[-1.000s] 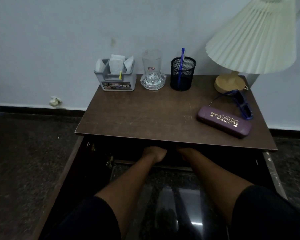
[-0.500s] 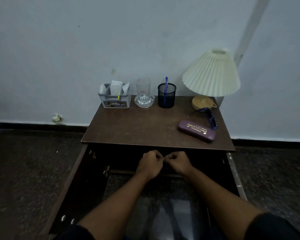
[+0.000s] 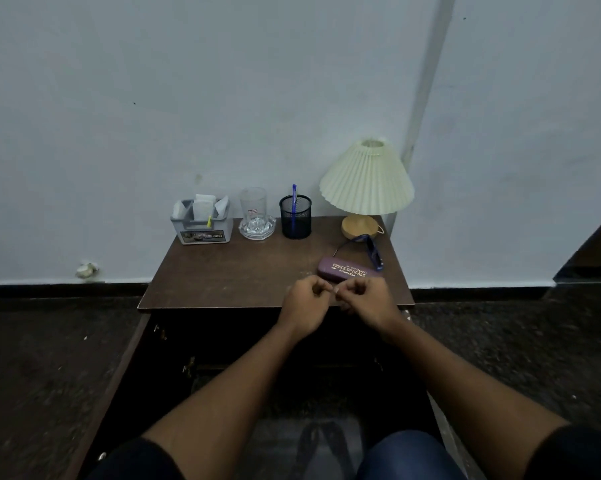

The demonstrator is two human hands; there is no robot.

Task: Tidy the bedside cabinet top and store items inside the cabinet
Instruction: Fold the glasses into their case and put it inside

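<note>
The brown cabinet top (image 3: 236, 271) carries a grey organiser box (image 3: 202, 225) with white sachets, a clear glass (image 3: 254, 207) on a glass dish, a black mesh pen holder (image 3: 295, 220) with a blue pen, a purple spectacle case (image 3: 344, 270) and blue glasses (image 3: 373, 252). My left hand (image 3: 304, 304) and my right hand (image 3: 370, 303) hover at the top's front edge, just in front of the case. Both have curled fingers, fingertips almost meeting, with nothing visible in them. The cabinet interior (image 3: 257, 341) below is dark.
A cream pleated lamp (image 3: 366, 181) stands at the back right corner. The left cabinet door (image 3: 119, 368) swings out toward me, and the right door's edge (image 3: 441, 427) shows beside my right forearm. Dark stone floor lies on both sides; the wall is right behind.
Both hands came out of the cabinet opening and rose to the top's front edge, fingers curling together. The view pulled back and up from the cabinet.
</note>
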